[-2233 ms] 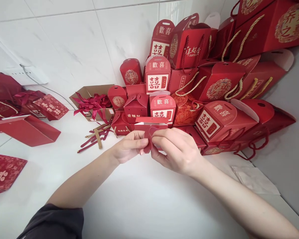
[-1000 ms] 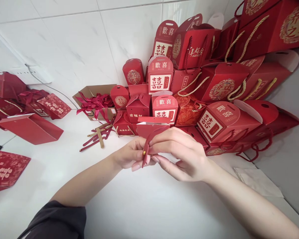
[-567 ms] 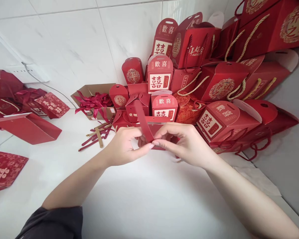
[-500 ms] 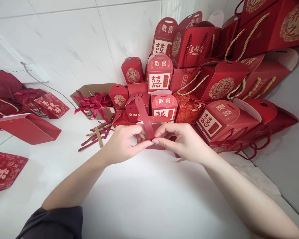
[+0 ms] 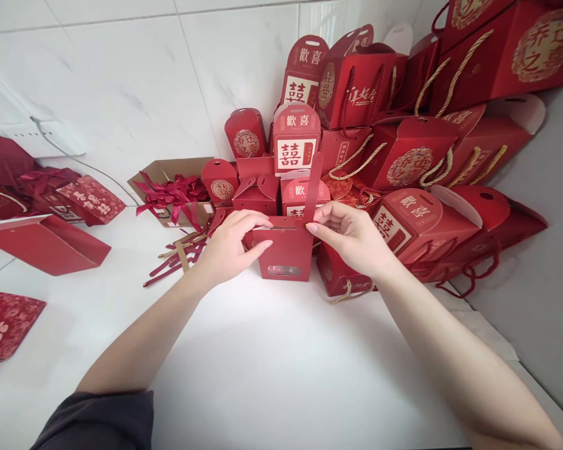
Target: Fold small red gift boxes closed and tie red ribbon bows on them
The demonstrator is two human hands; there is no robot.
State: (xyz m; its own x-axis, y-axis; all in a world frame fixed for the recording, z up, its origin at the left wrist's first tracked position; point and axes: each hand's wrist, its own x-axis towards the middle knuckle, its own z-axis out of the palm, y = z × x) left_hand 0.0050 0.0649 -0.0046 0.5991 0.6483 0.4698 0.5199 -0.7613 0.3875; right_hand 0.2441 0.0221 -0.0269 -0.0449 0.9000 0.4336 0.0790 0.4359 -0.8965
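A red gift box [image 5: 284,250] with a small clear window low on its front stands upright on the table before me. My left hand [image 5: 237,245] is at the box's upper left, thumb and fingers spread apart, gripping nothing. Whether its fingertips touch the box I cannot tell. At the box's top right corner, my right hand [image 5: 351,236] pinches the lower end of a flat red strap [image 5: 314,181]. The strap points upward, its free end in front of the boxes behind.
Several red boxes with rope handles [image 5: 413,156] are stacked at the back and right. A cardboard box of ribbons [image 5: 178,187] stands back left, with loose red and gold straps [image 5: 173,259] before it. An opened red box [image 5: 51,244] lies further left on the white table [image 5: 281,375].
My left hand has come off the strap and opened beside the box. My right hand has carried the strap right, to the box's top right corner.
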